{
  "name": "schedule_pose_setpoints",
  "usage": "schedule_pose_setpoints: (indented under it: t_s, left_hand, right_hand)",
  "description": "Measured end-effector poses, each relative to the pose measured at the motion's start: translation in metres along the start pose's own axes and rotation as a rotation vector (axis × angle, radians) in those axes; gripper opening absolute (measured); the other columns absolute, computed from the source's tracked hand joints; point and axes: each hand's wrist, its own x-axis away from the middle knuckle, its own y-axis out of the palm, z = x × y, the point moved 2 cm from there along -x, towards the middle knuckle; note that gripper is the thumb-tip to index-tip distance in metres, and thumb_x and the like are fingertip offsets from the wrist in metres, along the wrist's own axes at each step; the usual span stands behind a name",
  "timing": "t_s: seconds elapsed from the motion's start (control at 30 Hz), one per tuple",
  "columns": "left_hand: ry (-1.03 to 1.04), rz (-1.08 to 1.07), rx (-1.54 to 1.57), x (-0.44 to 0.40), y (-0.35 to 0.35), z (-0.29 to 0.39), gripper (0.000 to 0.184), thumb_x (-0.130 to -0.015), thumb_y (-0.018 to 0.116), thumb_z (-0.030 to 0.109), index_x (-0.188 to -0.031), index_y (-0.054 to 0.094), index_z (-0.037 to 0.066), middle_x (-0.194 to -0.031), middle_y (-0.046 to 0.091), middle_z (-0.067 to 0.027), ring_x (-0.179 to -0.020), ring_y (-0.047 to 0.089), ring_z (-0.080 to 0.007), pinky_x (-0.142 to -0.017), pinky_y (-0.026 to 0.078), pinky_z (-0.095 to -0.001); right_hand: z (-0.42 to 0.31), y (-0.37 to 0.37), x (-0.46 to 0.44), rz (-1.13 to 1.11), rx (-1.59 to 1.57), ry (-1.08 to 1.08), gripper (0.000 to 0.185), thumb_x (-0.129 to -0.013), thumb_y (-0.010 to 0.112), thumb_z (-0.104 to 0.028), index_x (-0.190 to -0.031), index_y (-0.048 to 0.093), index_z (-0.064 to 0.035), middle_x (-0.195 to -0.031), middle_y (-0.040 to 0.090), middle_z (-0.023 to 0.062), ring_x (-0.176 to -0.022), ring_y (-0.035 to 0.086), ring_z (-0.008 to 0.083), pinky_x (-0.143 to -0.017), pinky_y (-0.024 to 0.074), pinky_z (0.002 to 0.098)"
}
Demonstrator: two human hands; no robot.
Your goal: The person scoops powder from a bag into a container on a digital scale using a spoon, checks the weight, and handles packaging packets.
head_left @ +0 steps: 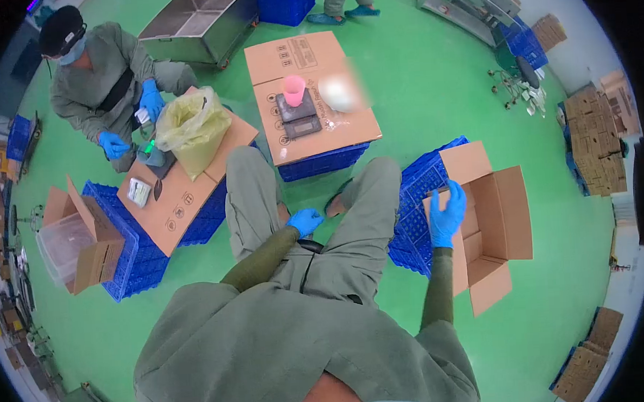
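My left hand (305, 221), in a blue glove, rests low between my knees, its fingers loosely bent and nothing visible in it. Over on the right, my right hand (447, 215), also blue-gloved, is raised with fingers apart at the near side of an open cardboard box (480, 222). I see nothing in that hand; whether it touches the box flap I cannot tell. Ahead of my knees, a pink cup (294, 90) stands on a dark scale (298, 113) on a flattened carton (278, 65). Beside the cup is a white, blurred round thing (339, 92).
Blue crates (413, 196) support the boxes. At left, a co-worker (115, 81) in blue gloves sits behind a yellowish plastic bag (200, 131) on a cardboard top. A clear plastic bin (59, 247) leans in another carton. A metal trough (200, 25) stands at the back.
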Motion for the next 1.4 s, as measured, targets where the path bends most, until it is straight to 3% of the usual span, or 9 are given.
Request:
schedule_pose_setpoints:
  t_s: [0.3, 0.43, 0.6, 0.9, 1.0, 1.1, 1.2, 1.33, 1.4]
  left_hand:
    - [-0.048, -0.077, 0.15, -0.005, 0.005, 0.002, 0.044, -0.089, 0.061, 0.042, -0.106, 0.069, 0.002, -0.105, 0.069, -0.0223, -0.099, 0.066, -0.0389, -0.088, 0.051, -0.0461]
    - [-0.105, -0.108, 0.085, 0.004, -0.006, 0.02, 0.044, -0.093, 0.058, 0.04, -0.111, 0.066, 0.0, -0.102, 0.07, -0.0205, -0.094, 0.068, -0.0334, -0.083, 0.052, -0.0425]
    - [0.018, -0.051, 0.065, -0.011, 0.005, 0.007, 0.047, -0.092, 0.059, 0.042, -0.114, 0.066, 0.002, -0.108, 0.069, -0.021, -0.098, 0.066, -0.0368, -0.086, 0.052, -0.0447]
    - [-0.018, -0.087, 0.122, -0.009, -0.014, 0.011, 0.048, -0.089, 0.061, 0.046, -0.114, 0.066, 0.006, -0.111, 0.068, -0.0183, -0.103, 0.065, -0.0364, -0.088, 0.051, -0.0471]
    - [0.021, -0.101, 0.103, -0.008, -0.008, 0.009, 0.048, -0.089, 0.06, 0.047, -0.113, 0.066, 0.005, -0.111, 0.068, -0.0191, -0.102, 0.065, -0.0371, -0.087, 0.051, -0.0476]
    - [0.071, -0.094, 0.065, -0.014, -0.002, 0.002, 0.05, -0.091, 0.056, 0.05, -0.111, 0.066, 0.005, -0.111, 0.067, -0.0208, -0.101, 0.065, -0.038, -0.086, 0.051, -0.0483]
    - [0.016, -0.139, 0.006, -0.02, 0.004, -0.009, 0.054, -0.093, 0.052, 0.053, -0.112, 0.067, 0.004, -0.112, 0.067, -0.0223, -0.101, 0.065, -0.0409, -0.088, 0.051, -0.0489]
    - [-0.024, -0.089, 0.058, -0.002, -0.008, -0.002, 0.052, -0.091, 0.059, 0.048, -0.117, 0.066, 0.003, -0.113, 0.067, -0.0225, -0.103, 0.066, -0.0378, -0.089, 0.051, -0.0464]
    - [0.024, -0.041, 0.049, -0.008, -0.001, -0.013, 0.052, -0.09, 0.06, 0.047, -0.116, 0.067, 0.003, -0.111, 0.068, -0.0224, -0.102, 0.066, -0.0372, -0.089, 0.051, -0.0458]
  right_hand:
    - [-0.123, 0.274, -0.019, -0.548, -0.19, -0.172, 0.06, -0.083, 0.071, -0.033, -0.133, 0.053, -0.0036, -0.122, 0.058, 0.0223, -0.111, 0.056, 0.0405, -0.095, 0.0465, 0.0491]
    - [-0.159, 0.343, -0.05, -0.697, -0.05, -0.132, 0.068, -0.082, 0.072, -0.033, -0.137, 0.047, -0.0035, -0.123, 0.055, 0.0243, -0.11, 0.056, 0.0409, -0.091, 0.0483, 0.05]
    - [-0.165, 0.394, -0.061, -0.733, 0.15, -0.207, 0.064, -0.083, 0.069, -0.032, -0.134, 0.049, -0.0014, -0.12, 0.056, 0.0224, -0.108, 0.057, 0.0385, -0.086, 0.0493, 0.0505]
    - [-0.159, 0.394, -0.042, -0.485, 0.051, -0.24, 0.049, -0.083, 0.066, -0.032, -0.121, 0.057, -0.0025, -0.125, 0.056, 0.0199, -0.108, 0.056, 0.037, -0.088, 0.0465, 0.0495]
    - [-0.173, 0.385, -0.056, -0.716, 0.148, -0.149, 0.054, -0.083, 0.067, -0.034, -0.125, 0.055, -0.0014, -0.131, 0.054, 0.0218, -0.112, 0.055, 0.0387, -0.09, 0.0457, 0.0498]
    - [-0.169, 0.377, -0.046, -0.673, 0.065, -0.164, 0.064, -0.083, 0.068, -0.036, -0.132, 0.05, 0.001, -0.138, 0.05, 0.0242, -0.121, 0.052, 0.0407, -0.097, 0.0444, 0.0507]
    - [-0.149, 0.379, -0.024, -0.57, -0.105, -0.213, 0.084, -0.083, 0.07, -0.031, -0.148, 0.031, 0.0061, -0.149, 0.036, 0.0313, -0.139, 0.036, 0.0449, -0.113, 0.0331, 0.051]
    - [-0.128, 0.339, 0.027, -0.487, -0.136, -0.127, 0.082, -0.087, 0.068, -0.031, -0.148, 0.029, 0.0055, -0.15, 0.034, 0.032, -0.139, 0.034, 0.0446, -0.114, 0.0308, 0.0494]
    - [-0.127, 0.308, 0.041, -0.508, -0.186, 0.014, 0.073, -0.085, 0.069, -0.027, -0.142, 0.038, 0.0073, -0.142, 0.043, 0.0308, -0.135, 0.039, 0.0441, -0.115, 0.0306, 0.0489]
